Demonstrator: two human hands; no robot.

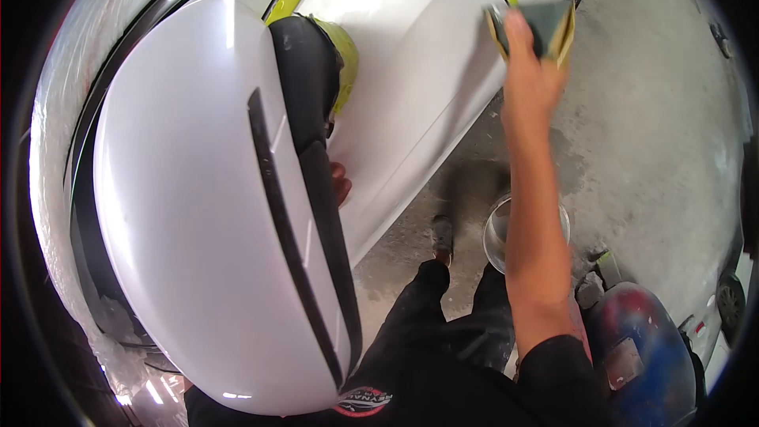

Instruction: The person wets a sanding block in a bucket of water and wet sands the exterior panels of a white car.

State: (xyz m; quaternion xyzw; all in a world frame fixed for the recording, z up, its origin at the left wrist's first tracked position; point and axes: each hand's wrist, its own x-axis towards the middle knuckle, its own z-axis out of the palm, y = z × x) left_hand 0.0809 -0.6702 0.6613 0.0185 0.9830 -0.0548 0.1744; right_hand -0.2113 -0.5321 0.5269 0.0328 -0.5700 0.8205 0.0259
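White door panel, yellow-green tape near the mirror. Right hand: grip pinches a dark folded pad, tan edges flared, a digit across its face. Pad sits at the panel's far outer edge; blur hides whether it touches. Left hand mostly behind the mirror, fingers near the panel; cannot tell its grip. Bucket on the floor. Judged step: handling the pad beside the panel. Any contact move calls for a flat pad, light pressure, clearance from tape.

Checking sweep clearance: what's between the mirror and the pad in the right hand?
Green tape by the mirror, then white car panel up to the pad; head view.
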